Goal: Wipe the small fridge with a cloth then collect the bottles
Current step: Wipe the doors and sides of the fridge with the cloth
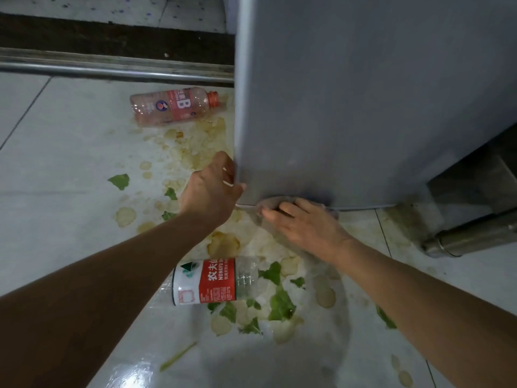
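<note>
The grey fridge (pixel 363 107) fills the upper right of the frame, standing on the tiled floor (pixel 56 152). The left hand (pixel 208 193) grips its lower left corner edge, fingers curled round behind it. The right hand (pixel 305 222) presses a grey cloth (pixel 268 203) against the bottom edge, fingers bent over the cloth. A pink bottle (pixel 173 107) lies on its side at upper centre, looking empty. A clear bottle (pixel 212 281) with a red label lies at lower centre, also seemingly empty, among green leaf scraps (pixel 281 305) and yellowish spill stains (pixel 193 144).
</note>
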`<state>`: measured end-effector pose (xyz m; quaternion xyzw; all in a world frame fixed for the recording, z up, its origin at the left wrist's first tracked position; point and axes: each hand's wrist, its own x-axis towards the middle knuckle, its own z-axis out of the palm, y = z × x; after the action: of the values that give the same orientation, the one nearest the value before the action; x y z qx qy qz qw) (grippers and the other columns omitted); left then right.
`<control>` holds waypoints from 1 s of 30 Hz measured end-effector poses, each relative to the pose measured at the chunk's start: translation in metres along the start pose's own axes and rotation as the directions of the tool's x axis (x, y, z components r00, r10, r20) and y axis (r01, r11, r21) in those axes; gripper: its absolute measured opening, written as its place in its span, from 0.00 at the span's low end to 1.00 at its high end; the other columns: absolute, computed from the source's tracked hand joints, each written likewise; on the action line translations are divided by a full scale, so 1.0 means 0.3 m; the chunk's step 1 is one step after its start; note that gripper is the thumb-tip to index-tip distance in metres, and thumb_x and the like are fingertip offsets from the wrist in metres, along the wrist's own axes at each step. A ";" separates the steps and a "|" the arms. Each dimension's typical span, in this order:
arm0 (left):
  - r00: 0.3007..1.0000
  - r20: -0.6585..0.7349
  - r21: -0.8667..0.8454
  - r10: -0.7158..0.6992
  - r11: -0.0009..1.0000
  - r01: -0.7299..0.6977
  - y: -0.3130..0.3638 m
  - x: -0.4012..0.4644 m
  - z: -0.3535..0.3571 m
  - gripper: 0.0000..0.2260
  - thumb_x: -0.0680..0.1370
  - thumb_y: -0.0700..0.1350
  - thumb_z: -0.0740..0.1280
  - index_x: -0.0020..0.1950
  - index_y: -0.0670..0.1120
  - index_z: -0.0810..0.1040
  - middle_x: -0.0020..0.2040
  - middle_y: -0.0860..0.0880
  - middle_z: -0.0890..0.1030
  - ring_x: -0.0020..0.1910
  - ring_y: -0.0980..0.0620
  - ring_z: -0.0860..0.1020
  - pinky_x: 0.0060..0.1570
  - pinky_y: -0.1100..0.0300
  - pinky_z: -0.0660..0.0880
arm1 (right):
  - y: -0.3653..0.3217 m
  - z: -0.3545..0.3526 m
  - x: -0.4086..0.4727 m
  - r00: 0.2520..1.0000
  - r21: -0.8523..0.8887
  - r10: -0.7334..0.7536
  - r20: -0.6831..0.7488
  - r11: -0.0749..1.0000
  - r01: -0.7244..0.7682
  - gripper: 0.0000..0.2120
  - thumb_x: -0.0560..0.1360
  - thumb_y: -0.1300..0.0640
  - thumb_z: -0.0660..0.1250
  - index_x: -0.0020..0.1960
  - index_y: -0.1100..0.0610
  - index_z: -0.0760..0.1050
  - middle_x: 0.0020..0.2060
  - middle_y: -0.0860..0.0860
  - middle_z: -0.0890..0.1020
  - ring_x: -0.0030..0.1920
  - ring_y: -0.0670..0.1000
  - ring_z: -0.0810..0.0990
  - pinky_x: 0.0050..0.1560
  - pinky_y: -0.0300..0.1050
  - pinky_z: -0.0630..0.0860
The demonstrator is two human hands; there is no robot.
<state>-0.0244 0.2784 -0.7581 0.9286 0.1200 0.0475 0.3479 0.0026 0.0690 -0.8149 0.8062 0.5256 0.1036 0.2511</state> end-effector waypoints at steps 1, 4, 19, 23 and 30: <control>1.000 -0.010 0.006 -0.012 1.000 0.012 0.004 0.002 0.005 0.11 0.74 0.48 0.69 0.47 0.52 0.66 0.43 0.56 0.78 0.43 0.49 0.80 0.44 0.50 0.79 | 0.030 0.014 -0.042 1.000 -0.009 0.012 -0.013 1.000 -0.013 0.30 0.72 0.67 0.53 0.74 0.59 0.62 0.69 0.49 0.59 0.58 0.51 0.72 0.61 0.47 0.73; 1.000 -0.015 -0.003 -0.025 1.000 0.025 0.005 -0.002 0.010 0.11 0.75 0.48 0.69 0.46 0.53 0.66 0.42 0.57 0.77 0.42 0.50 0.80 0.40 0.55 0.76 | 0.120 0.052 -0.182 0.997 -0.051 0.076 -0.013 0.996 -0.077 0.32 0.63 0.66 0.68 0.68 0.57 0.72 0.63 0.50 0.61 0.52 0.54 0.69 0.55 0.49 0.77; 0.803 0.284 0.529 0.524 0.613 -0.587 0.208 -0.128 -0.025 0.13 0.68 0.37 0.71 0.49 0.48 0.75 0.45 0.49 0.80 0.42 0.47 0.78 0.38 0.53 0.77 | 0.022 -0.007 -0.027 0.998 0.160 0.051 -0.024 0.986 -0.047 0.25 0.78 0.59 0.54 0.75 0.56 0.57 0.72 0.48 0.62 0.64 0.54 0.68 0.63 0.49 0.69; 0.392 0.485 0.568 0.782 0.060 -0.821 0.305 -0.080 -0.007 0.13 0.74 0.39 0.58 0.52 0.46 0.80 0.53 0.44 0.80 0.57 0.42 0.77 0.65 0.43 0.66 | 0.095 0.074 -0.141 0.997 0.132 0.003 0.078 0.991 -0.014 0.29 0.79 0.61 0.49 0.77 0.58 0.41 0.75 0.47 0.51 0.72 0.51 0.52 0.69 0.49 0.56; 0.349 0.654 0.637 0.672 -0.239 -0.733 0.390 -0.005 0.043 0.24 0.70 0.41 0.62 0.67 0.45 0.74 0.73 0.47 0.67 0.73 0.46 0.62 0.69 0.41 0.51 | 0.219 0.156 -0.390 0.973 0.065 0.226 0.047 0.971 -0.229 0.23 0.69 0.58 0.70 0.64 0.52 0.75 0.66 0.47 0.63 0.54 0.53 0.74 0.53 0.50 0.76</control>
<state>-0.0015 0.1846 -0.6908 0.8307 -0.4393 0.1364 -0.3137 0.0251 -0.0712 -0.8097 0.8712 0.4282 0.0973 0.2196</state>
